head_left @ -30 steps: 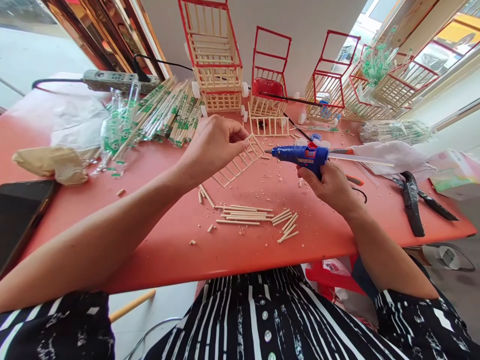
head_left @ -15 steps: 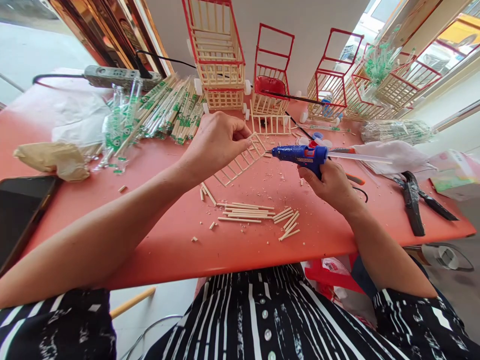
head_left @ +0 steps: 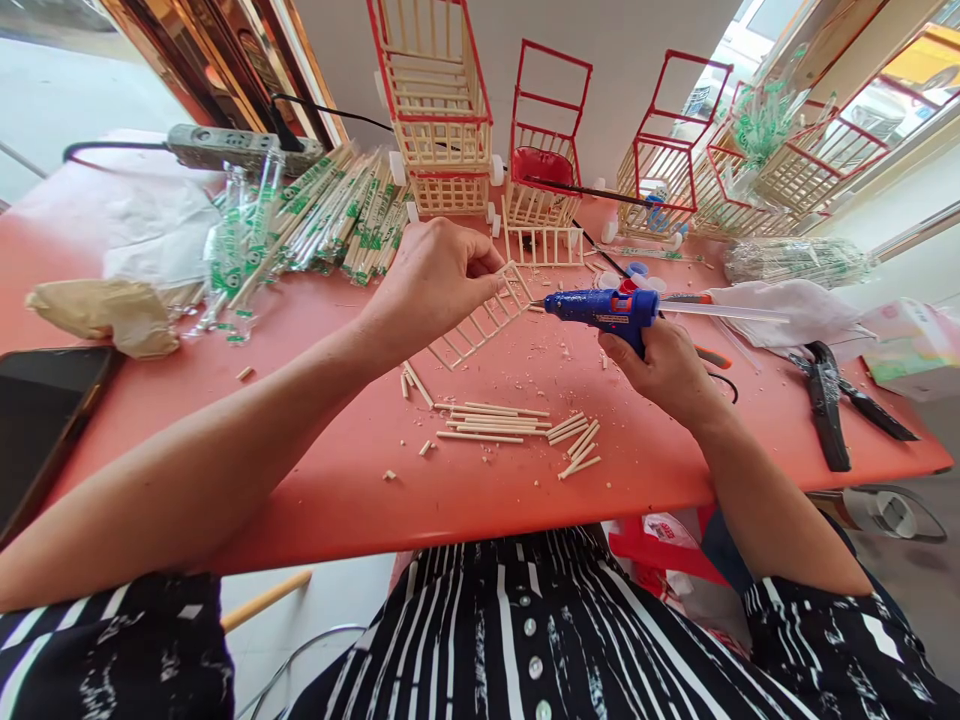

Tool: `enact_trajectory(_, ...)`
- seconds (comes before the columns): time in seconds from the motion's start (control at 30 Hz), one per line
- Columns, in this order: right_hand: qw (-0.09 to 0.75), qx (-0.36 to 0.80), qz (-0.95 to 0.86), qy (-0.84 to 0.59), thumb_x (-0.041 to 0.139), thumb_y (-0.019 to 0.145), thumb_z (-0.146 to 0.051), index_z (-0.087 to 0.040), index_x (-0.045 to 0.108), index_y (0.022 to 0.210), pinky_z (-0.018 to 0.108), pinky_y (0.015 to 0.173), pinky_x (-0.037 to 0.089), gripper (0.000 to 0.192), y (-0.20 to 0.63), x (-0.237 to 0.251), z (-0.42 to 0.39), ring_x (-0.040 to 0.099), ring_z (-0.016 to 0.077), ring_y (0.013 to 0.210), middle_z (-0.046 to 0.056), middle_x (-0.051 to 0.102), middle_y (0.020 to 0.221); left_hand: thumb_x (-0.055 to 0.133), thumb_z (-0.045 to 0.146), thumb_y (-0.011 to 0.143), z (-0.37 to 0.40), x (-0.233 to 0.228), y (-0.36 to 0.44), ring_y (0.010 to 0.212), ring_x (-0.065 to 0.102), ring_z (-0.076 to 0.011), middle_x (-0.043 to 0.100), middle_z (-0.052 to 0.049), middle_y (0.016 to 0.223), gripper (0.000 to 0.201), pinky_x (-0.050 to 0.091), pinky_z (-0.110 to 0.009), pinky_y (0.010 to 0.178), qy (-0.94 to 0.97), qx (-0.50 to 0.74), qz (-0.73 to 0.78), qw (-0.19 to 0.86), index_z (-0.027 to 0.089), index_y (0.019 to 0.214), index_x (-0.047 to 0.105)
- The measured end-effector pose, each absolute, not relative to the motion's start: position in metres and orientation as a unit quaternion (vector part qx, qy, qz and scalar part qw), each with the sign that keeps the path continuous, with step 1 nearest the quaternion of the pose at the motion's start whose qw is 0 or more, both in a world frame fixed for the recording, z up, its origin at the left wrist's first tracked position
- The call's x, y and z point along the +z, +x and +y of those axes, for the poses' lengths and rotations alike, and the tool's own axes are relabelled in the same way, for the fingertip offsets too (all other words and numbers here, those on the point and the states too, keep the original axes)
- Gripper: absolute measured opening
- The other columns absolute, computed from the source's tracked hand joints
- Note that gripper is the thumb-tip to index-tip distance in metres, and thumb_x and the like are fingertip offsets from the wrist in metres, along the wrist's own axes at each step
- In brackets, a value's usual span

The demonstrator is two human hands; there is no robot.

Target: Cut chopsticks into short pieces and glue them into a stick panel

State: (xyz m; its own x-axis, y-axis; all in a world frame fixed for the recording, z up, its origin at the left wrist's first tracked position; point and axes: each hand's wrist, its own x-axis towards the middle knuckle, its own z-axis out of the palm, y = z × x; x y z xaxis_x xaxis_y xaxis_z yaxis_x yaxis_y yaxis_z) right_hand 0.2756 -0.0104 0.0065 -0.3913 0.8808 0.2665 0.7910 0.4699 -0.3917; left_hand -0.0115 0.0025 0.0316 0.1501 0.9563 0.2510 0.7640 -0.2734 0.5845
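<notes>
Left hand [head_left: 431, 285] pinches the far end of the pale ladder-shaped stick lattice [head_left: 484, 320], light and brittle at its joints, mid-counter; right hand [head_left: 664, 365] clasps blue glue gun [head_left: 600, 308], nozzle at lattice.

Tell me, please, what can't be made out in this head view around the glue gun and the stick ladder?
- Left hand: its grip on the stick ladder is hidden by its own knuckles.
- Glue gun: the handle is covered by the right hand; any glue at the nozzle is too small to see.
- Phone: cut off by the left edge.
</notes>
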Motion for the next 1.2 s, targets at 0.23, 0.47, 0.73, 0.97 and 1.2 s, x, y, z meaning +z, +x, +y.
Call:
enact_trajectory(0.23, 0.212, 0.081, -0.830, -0.509, 0.052, 0.099, -0.061, -0.024, 0.059, 0.081, 0.037, 0.066, 0.041, 0.042, 0.276, 0.007, -0.012, 0.060, 0.0265, 0.067, 0.008, 0.066, 0.071, 0.064, 0.028, 0.082, 0.003, 0.030, -0.013, 0.085, 0.068, -0.0236, 0.074, -0.005, 0.078, 0.020, 0.050, -0.040, 0.090, 0.740, 0.310, 0.570, 0.175, 0.020, 0.092, 0.079)
enact_trajectory(0.47, 0.204, 0.091, -0.826, -0.517, 0.053, 0.098, -0.058, -0.024, 0.060, 0.083, 0.038, 0.068, 0.040, 0.038, 0.274, 0.009, -0.014, 0.058, 0.0260, 0.066, 0.008, 0.065, 0.071, 0.063, 0.026, 0.082, 0.000, 0.033, -0.011, 0.086, 0.069, -0.0238, 0.075, -0.006, 0.081, 0.020, 0.051, -0.041, 0.092, 0.739, 0.303, 0.578, 0.169, 0.019, 0.092, 0.080)
enact_trajectory(0.73, 0.212, 0.082, -0.825, -0.517, 0.053, 0.097, -0.062, -0.023, 0.061, 0.084, 0.038, 0.068, 0.042, 0.041, 0.276, 0.009, -0.012, 0.060, 0.0281, 0.068, 0.009, 0.065, 0.070, 0.064, 0.025, 0.081, 0.001, 0.033, -0.011, 0.087, 0.069, -0.0240, 0.073, -0.006, 0.079, 0.018, 0.050, -0.041, 0.092, 0.737, 0.310, 0.575, 0.173, 0.019, 0.090, 0.078)
enact_trajectory(0.97, 0.206, 0.093, -0.817, -0.531, 0.052, 0.098, -0.063, -0.022, 0.064, 0.089, 0.039, 0.066, 0.046, 0.044, 0.279, 0.006, -0.013, 0.060, 0.0262, 0.067, 0.007, 0.064, 0.071, 0.064, 0.025, 0.082, 0.000, 0.034, -0.011, 0.088, 0.069, -0.0241, 0.074, -0.006, 0.080, 0.017, 0.050, -0.041, 0.095, 0.735, 0.311, 0.579, 0.166, 0.020, 0.090, 0.078)
enact_trajectory(1.2, 0.303, -0.013, -0.875, -0.377, 0.053, 0.103, -0.050, -0.025, 0.055, 0.142, 0.053, 0.107, 0.051, 0.046, 0.290, 0.017, -0.020, 0.063, 0.0350, 0.124, 0.016, 0.066, 0.132, 0.064, 0.026, 0.083, 0.000, 0.034, -0.012, 0.092, 0.069, -0.0248, 0.075, -0.006, 0.081, 0.018, 0.050, -0.039, 0.090, 0.730, 0.318, 0.582, 0.165, 0.020, 0.092, 0.078)
